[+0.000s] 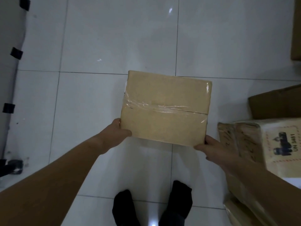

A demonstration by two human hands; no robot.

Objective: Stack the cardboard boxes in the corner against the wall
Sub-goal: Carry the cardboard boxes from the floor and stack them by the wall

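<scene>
Cardboard box (166, 108): plain tan, closed, with a strip of clear tape (162, 106) running across its top and down both ends; held in the air above the tiled floor (97, 38), top face toward the camera, roughly level. Left hand (117, 132): grips the box at its near left corner, thumb lying on the top edge, fingers hidden beneath. Right hand (213, 150): grips the box at its near right corner, thumb against the edge, fingers curled along the side. Both forearms bare, reaching toward the box from below. Feet in black socks (123, 207): two, standing on the floor below the box, on the near side. Printed box (280, 144): to the right of the held box, near but apart, pale with a red-dashed label reading "UN 3481" and handwriting on its side. Brown box (276, 103): right of the held box, beyond the printed one. Edge of a further box (296, 30): far up and right of the held box. Grey panel (9, 79): well to the left of the held box, bearing several black tape patches (16, 53).
</scene>
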